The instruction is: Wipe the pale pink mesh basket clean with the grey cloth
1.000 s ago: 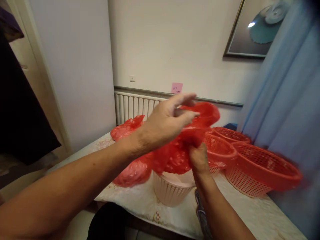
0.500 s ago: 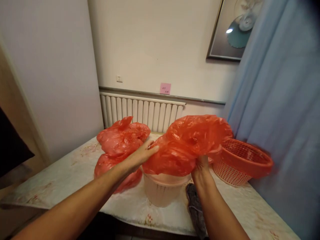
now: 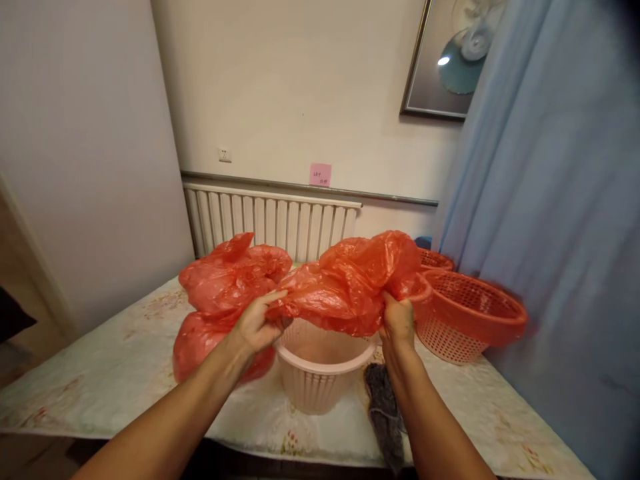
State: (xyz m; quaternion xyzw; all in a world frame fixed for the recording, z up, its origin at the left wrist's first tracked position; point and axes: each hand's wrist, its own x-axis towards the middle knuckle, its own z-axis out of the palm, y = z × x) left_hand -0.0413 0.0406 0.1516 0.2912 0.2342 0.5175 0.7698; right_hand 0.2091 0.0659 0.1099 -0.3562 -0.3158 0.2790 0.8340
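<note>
A crumpled red plastic bag (image 3: 345,280) stretches between my two hands above a pale pink basket (image 3: 323,377). My left hand (image 3: 261,321) is closed on the bag's left end, thumb and fingers pinching the film. At the other end, my right hand (image 3: 399,319) grips the bag's lower right edge, its fingers partly hidden by the wrist and plastic. The bag hangs over the far side of the basket's opening, and the near rim shows below it. The basket stands upright on the table, its inside partly visible.
Red plastic bags (image 3: 225,287) lie bunched at the left. A basket with red plastic over its rim (image 3: 465,320) stands at the right, another behind it. A dark grey cloth (image 3: 383,407) lies near the front edge. The floral tablecloth (image 3: 115,360) reaches a blue curtain (image 3: 555,233).
The bag has been drawn narrower and lifted off the near rim, uncovering the basket's opening. My left hand has moved left and closed on the bag's end. The view has shifted slightly right.
</note>
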